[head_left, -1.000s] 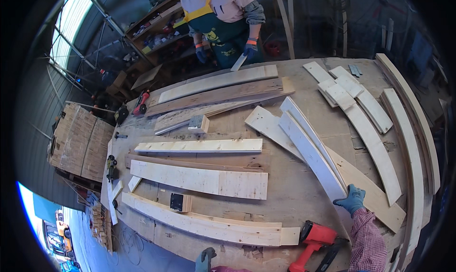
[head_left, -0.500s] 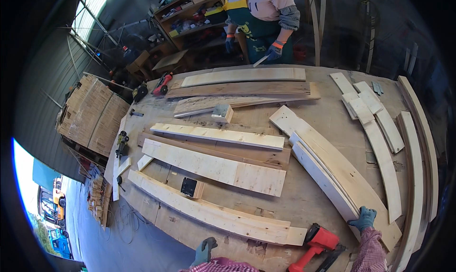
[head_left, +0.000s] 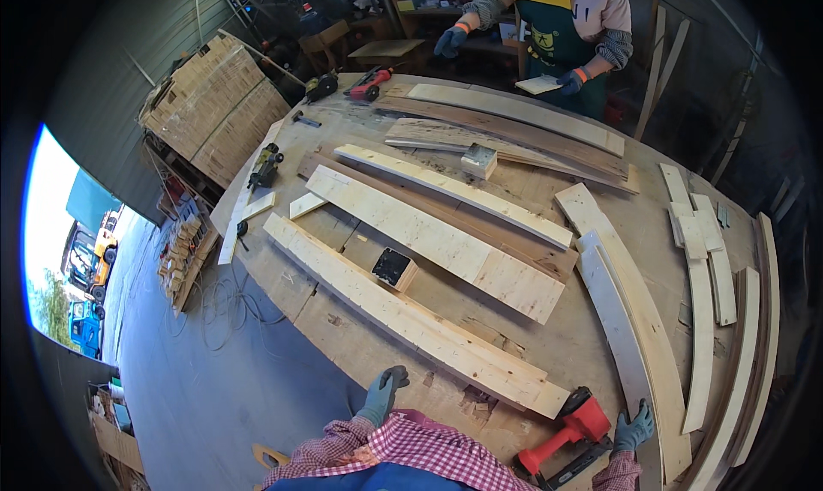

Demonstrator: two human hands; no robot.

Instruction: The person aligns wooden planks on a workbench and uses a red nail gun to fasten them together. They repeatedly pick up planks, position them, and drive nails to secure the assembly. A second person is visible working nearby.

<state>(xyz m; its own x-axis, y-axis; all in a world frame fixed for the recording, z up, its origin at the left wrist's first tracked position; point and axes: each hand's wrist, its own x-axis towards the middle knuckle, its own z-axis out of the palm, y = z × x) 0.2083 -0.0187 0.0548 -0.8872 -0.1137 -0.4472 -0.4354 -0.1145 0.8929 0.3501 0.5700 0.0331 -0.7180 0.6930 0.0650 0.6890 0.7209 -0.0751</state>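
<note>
My left hand [head_left: 383, 394], in a grey-green glove, is held beside the near table edge with its fingers loosely bent and apart, holding nothing. With a matching glove, my right hand [head_left: 633, 428] grips the near end of a pale wooden board [head_left: 610, 311], thumb on one side and fingers on the other. Against that board lies a longer, yellowish plank [head_left: 647, 345]. Just left of my right hand is a red and black nail gun [head_left: 573, 435], lying on the table. A long narrow plank assembly [head_left: 411, 320] stretches away from the nail gun.
Several planks [head_left: 437, 238] cover the wooden tabletop [head_left: 343, 320]. A dark-topped block [head_left: 394, 269] sits among them. Joined strips [head_left: 693, 234] and long boards [head_left: 737, 371] lie at right. Across the table, a gloved co-worker [head_left: 557, 37] holds a short board [head_left: 538, 85]. Power tools [head_left: 266, 165] lie at left.
The view has turned and shows more of my body. My left hand has risen further into view. The co-worker's one arm now reaches out sideways, while the other hand holds a short board.
</note>
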